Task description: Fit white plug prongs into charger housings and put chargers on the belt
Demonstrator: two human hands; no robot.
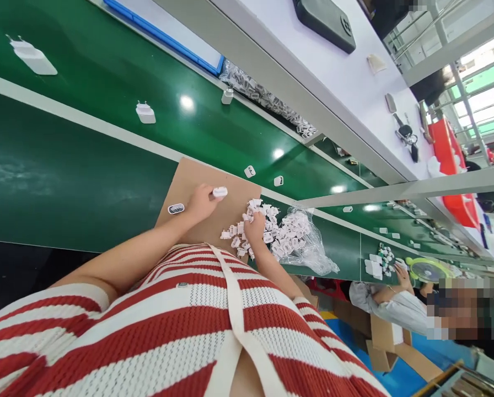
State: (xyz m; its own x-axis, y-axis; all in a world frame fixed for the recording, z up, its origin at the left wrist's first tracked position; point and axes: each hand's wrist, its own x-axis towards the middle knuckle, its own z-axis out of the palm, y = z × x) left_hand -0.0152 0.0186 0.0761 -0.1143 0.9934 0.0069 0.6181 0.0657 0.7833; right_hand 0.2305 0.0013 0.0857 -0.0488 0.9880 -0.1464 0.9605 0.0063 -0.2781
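My left hand is closed on a white charger casing, held over a brown cardboard sheet. To the left of that hand, another white casing lies with its dark inside facing up. My right hand reaches into a heap of small white plug pieces at the cardboard's right side. Its fingers are bent together among the pieces, and what they grip is hidden. More plug pieces spill from a clear plastic bag just to the right.
Beyond the cardboard, white chargers stand spaced along a green belt. A blue-rimmed tray and bagged parts lie behind it. Above runs a white shelf with a black phone. A co-worker's hand is at the right.
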